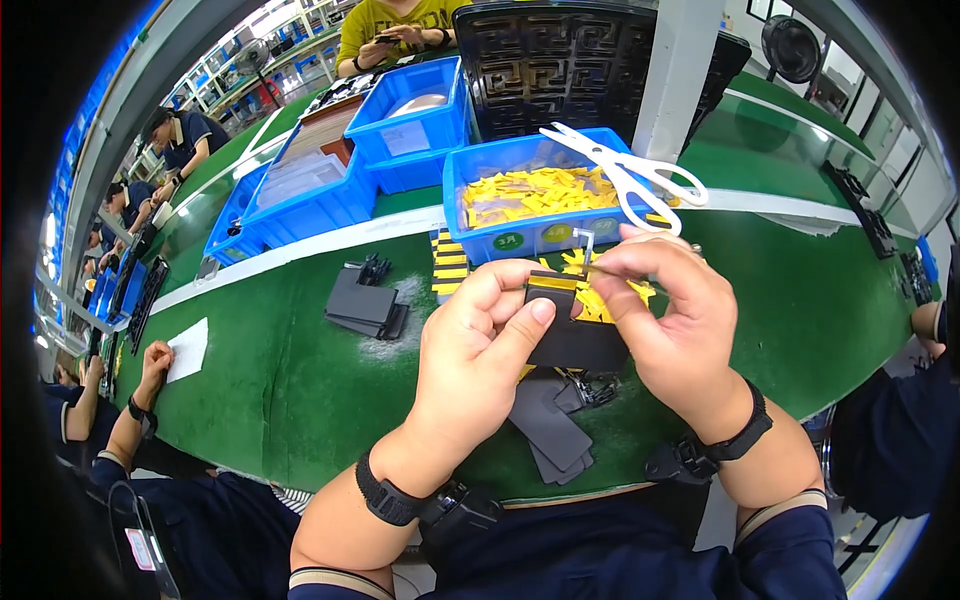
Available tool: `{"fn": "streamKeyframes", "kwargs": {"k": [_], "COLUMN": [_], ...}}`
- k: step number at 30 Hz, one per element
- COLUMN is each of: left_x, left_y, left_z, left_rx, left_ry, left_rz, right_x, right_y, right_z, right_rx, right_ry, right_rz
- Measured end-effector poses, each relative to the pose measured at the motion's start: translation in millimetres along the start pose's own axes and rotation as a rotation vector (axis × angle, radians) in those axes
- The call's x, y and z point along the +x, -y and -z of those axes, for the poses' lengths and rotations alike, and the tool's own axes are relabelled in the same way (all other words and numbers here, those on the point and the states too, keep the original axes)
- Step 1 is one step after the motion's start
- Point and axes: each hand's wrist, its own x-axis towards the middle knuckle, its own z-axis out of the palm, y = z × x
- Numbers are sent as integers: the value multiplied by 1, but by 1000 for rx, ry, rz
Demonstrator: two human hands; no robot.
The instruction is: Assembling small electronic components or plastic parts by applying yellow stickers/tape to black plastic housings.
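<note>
My left hand (478,345) grips a flat black plastic part (575,345), its thumb pressed on the face. A yellow strip (556,282) runs along that part's upper edge. Beside its upper right corner, my right hand (675,315) is closed in a pinch; a small, thin piece there is too hidden to name. A bent whitish piece (584,238) rises just above these fingertips. Behind both hands lie loose yellow pieces (598,305). Below them is a pile of dark flat parts (548,425), and another stack of dark parts (365,303) sits to the left on the green tabletop (270,370).
A blue bin (480,243) of yellow pieces stands just beyond my hands, white scissors (625,172) across its right corner. More blue bins (408,110) stand far left. A grey post (677,90) rises behind. Co-workers sit around, one person's hand (155,362) near white paper (188,350).
</note>
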Motion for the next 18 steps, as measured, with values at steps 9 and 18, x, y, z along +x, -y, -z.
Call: {"fn": "streamKeyframes", "kwargs": {"k": [9, 18], "left_x": [-5, 5], "left_y": [6, 6], "left_z": [-7, 3], "left_rx": [256, 232], "left_ry": [-106, -169], "left_rz": [-76, -18], "right_x": [-2, 2], "right_y": [-4, 1], "right_z": [-7, 0], "right_rx": [-59, -55], "right_ry": [30, 114], "right_rz": [90, 22]}}
